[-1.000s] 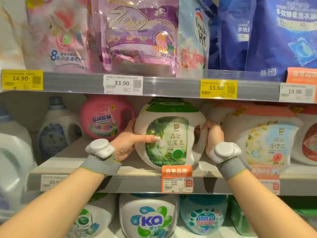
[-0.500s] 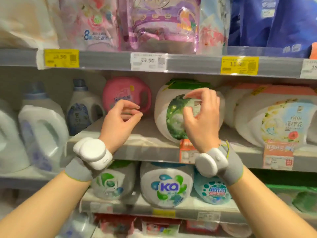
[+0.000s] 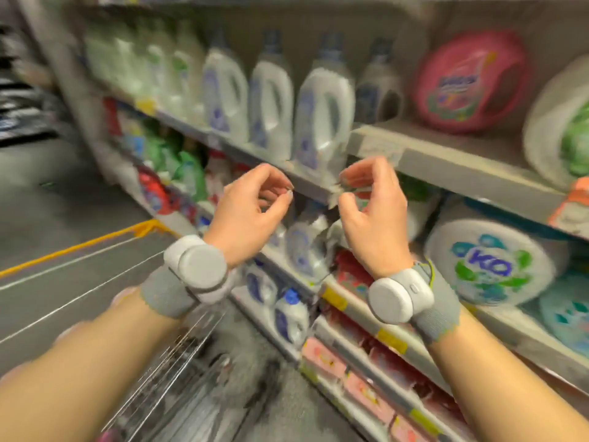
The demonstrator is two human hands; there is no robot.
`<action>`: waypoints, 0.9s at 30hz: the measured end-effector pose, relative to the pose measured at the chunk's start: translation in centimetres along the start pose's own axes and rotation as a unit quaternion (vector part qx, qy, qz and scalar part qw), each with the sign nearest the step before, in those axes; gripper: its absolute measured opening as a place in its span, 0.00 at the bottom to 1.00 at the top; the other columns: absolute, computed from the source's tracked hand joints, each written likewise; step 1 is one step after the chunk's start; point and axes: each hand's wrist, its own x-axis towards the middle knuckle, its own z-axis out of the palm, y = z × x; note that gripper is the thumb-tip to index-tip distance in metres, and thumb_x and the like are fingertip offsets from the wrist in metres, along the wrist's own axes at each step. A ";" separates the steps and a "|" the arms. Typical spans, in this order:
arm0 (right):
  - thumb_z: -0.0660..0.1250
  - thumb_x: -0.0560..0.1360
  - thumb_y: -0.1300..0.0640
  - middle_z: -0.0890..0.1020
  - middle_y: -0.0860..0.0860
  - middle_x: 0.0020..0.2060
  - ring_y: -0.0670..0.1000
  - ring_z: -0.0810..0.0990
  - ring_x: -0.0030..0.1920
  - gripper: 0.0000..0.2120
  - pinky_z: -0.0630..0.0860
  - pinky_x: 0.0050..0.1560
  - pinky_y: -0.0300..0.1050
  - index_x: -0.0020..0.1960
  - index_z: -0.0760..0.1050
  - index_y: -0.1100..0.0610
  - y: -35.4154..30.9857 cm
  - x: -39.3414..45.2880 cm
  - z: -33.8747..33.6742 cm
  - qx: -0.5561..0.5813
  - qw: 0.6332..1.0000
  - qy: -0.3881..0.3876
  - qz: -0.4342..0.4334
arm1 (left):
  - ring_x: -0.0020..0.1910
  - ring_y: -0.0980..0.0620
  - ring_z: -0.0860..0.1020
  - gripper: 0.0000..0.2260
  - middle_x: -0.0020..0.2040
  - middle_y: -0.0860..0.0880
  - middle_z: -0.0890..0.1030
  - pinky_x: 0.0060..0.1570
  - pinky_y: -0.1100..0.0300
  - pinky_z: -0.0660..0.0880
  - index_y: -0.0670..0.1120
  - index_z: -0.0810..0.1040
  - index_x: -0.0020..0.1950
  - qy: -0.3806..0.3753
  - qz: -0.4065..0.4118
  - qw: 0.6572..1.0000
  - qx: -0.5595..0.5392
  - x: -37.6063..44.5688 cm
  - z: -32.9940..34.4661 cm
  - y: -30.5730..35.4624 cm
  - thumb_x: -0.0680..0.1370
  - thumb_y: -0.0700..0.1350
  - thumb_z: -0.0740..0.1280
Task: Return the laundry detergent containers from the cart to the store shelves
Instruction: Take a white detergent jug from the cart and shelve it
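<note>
So both hands are off the green-label detergent tub [image 3: 564,138] now, which sits on the shelf [image 3: 446,157] at far right. Left hand [image 3: 251,212] and right hand [image 3: 369,215] hover mid-frame, fingers loosely curled, empty, with the view swung left toward the cart [image 3: 178,362].

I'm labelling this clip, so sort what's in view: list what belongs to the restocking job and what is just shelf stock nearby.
Job:
left hand, holding nothing
right hand, holding nothing
wire cart, lower left
green-label white tub, on the shelf at far right

Bystanders:
pink tub
white handled bottles
KO tub, on the shelf below
</note>
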 end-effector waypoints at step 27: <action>0.69 0.70 0.60 0.75 0.59 0.55 0.62 0.72 0.58 0.14 0.71 0.57 0.55 0.53 0.69 0.57 0.1 -10.2 49.2 -0.078 0.856 -0.491 0.145 | 0.51 0.46 0.79 0.12 0.50 0.49 0.79 0.56 0.52 0.75 0.47 0.75 0.54 -0.021 -0.396 0.909 0.129 -8.7 -24.2 -41.9 0.74 0.44 0.73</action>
